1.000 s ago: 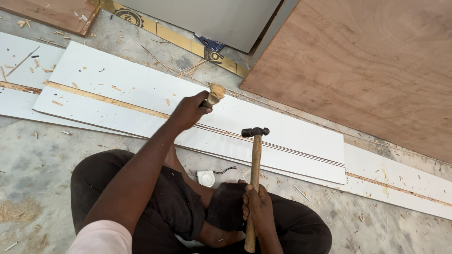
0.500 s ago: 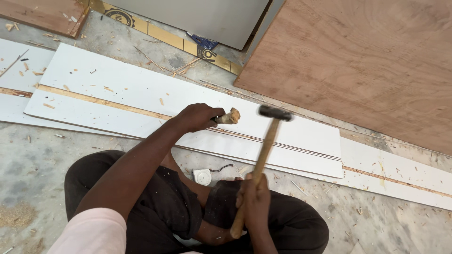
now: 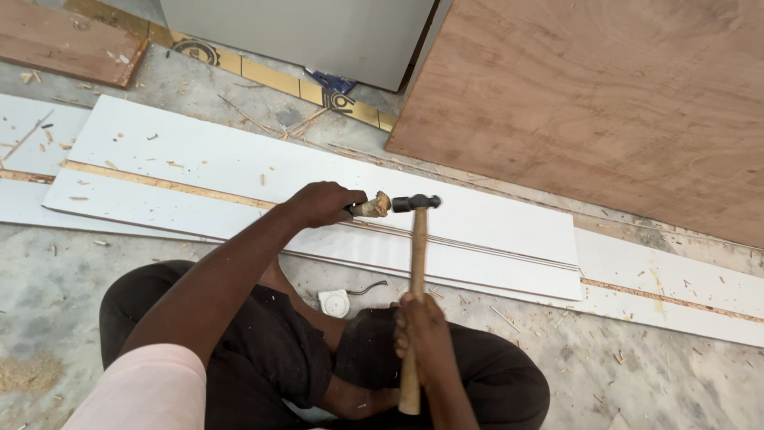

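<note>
Your left hand is closed around a chisel, its battered wooden butt poking out toward three o'clock. Your right hand is clenched low on the hammer handle, and the steel head sits right against that butt, over the white board. The risk, as I judge it: the butt is frayed and rounded, so a glancing blow could skid off toward your left knuckles, which lie just beside it. A tilted chisel could also jump out of the groove and scar the white face. The board lies flat on a dusty concrete floor littered with chips; it may shift under blows. A plywood sheet lies at one o'clock and a grey panel at twelve.
</note>
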